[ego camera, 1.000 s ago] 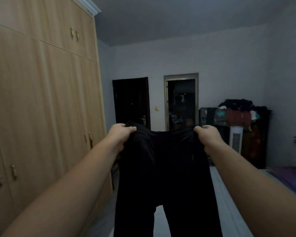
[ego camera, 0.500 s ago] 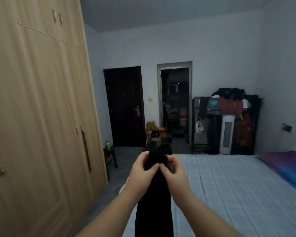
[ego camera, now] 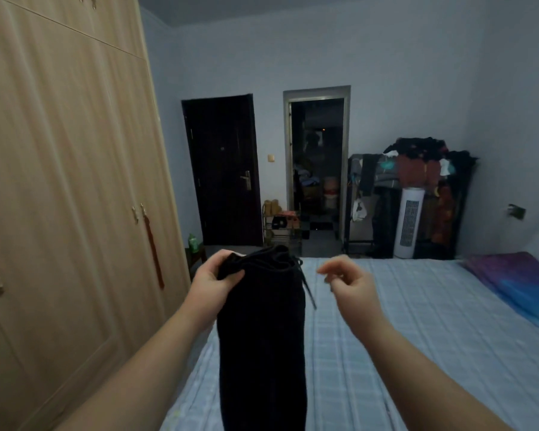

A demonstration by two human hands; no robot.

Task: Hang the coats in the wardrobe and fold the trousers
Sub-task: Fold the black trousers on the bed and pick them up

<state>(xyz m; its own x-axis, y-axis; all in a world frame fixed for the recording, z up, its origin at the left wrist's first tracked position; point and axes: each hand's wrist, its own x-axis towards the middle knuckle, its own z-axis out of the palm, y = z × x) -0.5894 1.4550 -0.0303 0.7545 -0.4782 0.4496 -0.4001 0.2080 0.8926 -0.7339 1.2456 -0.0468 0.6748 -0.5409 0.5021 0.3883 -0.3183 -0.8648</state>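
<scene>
Hanging from left hand (ego camera: 210, 283), black trousers (ego camera: 262, 331) (waistband gripped), right hand (ego camera: 347, 283) apart

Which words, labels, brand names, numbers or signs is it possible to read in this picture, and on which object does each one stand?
None can be read.
Black trousers: no label or print shows.
Green bottle beside the wardrobe: too small and blurred to tell.
White tower fan: no marking shows.
Clothes rack: no text shows.
</scene>
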